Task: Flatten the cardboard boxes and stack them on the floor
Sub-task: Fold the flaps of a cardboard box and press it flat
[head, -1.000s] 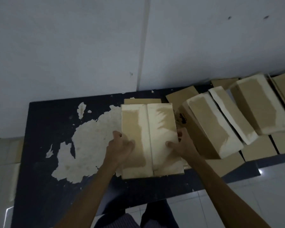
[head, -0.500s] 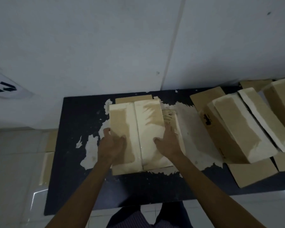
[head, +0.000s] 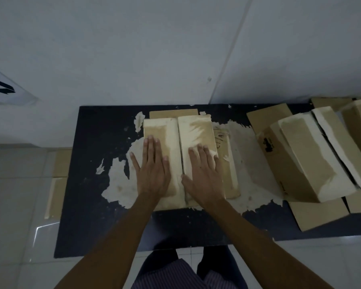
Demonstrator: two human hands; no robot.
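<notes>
box in hand: cardboard box [head: 176, 142] lies on the dark mat [head: 92, 184] at centre, two top flaps meeting in a seam that runs 12 to 6 o'clock
left hand: left hand [head: 152, 170] lies palm-down with straight fingers on the left flap, pressing, gripping nothing
right hand: right hand [head: 204, 174] lies flat with spread fingers on the right flap, thumb at the seam, holding nothing
change: a second ago both hands gripped the box by its sides with curled fingers; now they have let go and lie flat on top. The box also sits at 9 o'clock of where it was, away from the pile
side panel: a brown panel [head: 227, 163] with faint writing shows at 3 o'clock of the right hand, splayed out low; looks like the box is going down
meaning: likely the squash step, box not yet fully flat
other boxes: unflattened boxes [head: 313, 155] lean together at 3 o'clock, well apart from the hands
floor stack: flat cardboard pieces [head: 56, 184] on the tiles at 9 o'clock beside the mat, probably the stack
remaining: several boxes left to do
</notes>
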